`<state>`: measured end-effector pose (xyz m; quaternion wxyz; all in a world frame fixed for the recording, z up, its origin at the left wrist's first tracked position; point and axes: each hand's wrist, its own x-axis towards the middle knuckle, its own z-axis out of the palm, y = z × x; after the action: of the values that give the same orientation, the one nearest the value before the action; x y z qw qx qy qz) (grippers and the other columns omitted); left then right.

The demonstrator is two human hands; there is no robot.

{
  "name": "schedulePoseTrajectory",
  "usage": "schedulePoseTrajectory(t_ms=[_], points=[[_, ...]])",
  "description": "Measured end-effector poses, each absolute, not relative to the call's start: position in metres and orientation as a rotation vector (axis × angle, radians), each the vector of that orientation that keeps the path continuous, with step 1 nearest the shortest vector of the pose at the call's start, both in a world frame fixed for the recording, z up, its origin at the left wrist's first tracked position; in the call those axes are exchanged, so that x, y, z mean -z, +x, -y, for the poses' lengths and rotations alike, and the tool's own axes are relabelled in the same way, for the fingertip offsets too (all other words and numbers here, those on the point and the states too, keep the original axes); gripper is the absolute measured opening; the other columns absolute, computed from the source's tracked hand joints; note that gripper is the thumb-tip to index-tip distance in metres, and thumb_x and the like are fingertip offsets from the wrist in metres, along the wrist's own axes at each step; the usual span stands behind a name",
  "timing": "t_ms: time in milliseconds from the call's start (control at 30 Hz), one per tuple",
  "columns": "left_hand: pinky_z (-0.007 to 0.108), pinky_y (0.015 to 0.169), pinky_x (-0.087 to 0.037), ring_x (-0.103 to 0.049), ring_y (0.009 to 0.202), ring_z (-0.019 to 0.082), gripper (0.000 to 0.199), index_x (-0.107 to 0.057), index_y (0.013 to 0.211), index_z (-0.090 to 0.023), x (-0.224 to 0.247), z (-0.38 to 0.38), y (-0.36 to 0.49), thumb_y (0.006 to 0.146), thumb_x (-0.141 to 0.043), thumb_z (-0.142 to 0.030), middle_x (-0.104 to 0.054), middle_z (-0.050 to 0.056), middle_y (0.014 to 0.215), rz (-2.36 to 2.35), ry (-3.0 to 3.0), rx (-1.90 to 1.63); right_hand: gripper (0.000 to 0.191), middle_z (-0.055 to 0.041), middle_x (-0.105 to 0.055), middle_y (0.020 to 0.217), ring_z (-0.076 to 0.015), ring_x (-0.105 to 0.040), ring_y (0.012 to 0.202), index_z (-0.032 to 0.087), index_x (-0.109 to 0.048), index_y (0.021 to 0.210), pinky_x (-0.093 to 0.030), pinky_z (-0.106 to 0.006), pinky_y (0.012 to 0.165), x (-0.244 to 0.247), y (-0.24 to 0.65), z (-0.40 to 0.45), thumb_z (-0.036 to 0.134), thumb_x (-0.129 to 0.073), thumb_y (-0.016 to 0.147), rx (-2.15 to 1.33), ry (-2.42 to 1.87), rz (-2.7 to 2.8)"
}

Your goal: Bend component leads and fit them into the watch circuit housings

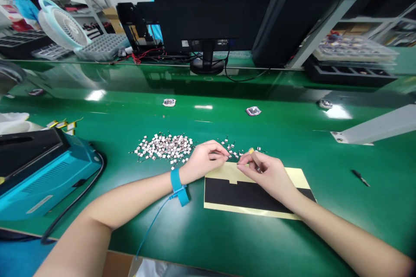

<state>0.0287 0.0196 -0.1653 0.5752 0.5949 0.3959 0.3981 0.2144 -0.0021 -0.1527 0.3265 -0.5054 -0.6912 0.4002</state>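
Note:
My left hand (207,161), with a blue strap (176,180) around its wrist, has thumb and fingertips brought together beside a few scattered small parts. Whatever is pinched there is too small to make out. A tan stick-like tool with a yellow end (255,158) sticks up from the closed fingers of my right hand (268,176). Its thumb and index finger meet over the top edge of a pale yellow sheet (253,212) bearing a black strip (224,191). To the left lies a heap of small white square parts with short dark leads (169,146).
A blue and black machine (48,173) with a thick cable stands at left. A small black-handled blade (360,178) lies at right, near a grey metal arm (380,125). Small cased devices (253,111) sit farther back, before a monitor (214,4) and a fan (63,24).

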Motion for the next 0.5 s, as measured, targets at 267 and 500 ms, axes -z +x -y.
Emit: schedulePoseTrajectory(t_ms=[267, 500], points=[[0.027, 0.078, -0.054, -0.058, 0.077, 0.009, 0.004, -0.056, 0.075, -0.013, 0.169, -0.012, 0.032, 0.072, -0.059, -0.012, -0.047, 0.001, 0.084, -0.858, 1.485, -1.053, 0.021, -0.0035, -0.057, 0.075, -0.0126, -0.045, 0.061, 0.017, -0.057, 0.065, -0.028, -0.024, 0.049, 0.159, 0.206, -0.002, 0.037, -0.063, 0.068, -1.41, -1.303, 1.485], [0.024, 0.077, -0.054, -0.061, 0.08, 0.011, 0.012, -0.055, 0.081, -0.015, 0.175, -0.007, 0.034, 0.072, -0.061, -0.015, -0.058, 0.002, 0.082, -0.909, 1.69, -1.16, 0.025, 0.0018, -0.049, 0.064, -0.0038, -0.024, 0.045, 0.015, -0.057, 0.067, -0.017, -0.022, 0.042, 0.156, 0.196, 0.001, 0.038, -0.065, 0.068, -1.607, -1.239, 1.301]])
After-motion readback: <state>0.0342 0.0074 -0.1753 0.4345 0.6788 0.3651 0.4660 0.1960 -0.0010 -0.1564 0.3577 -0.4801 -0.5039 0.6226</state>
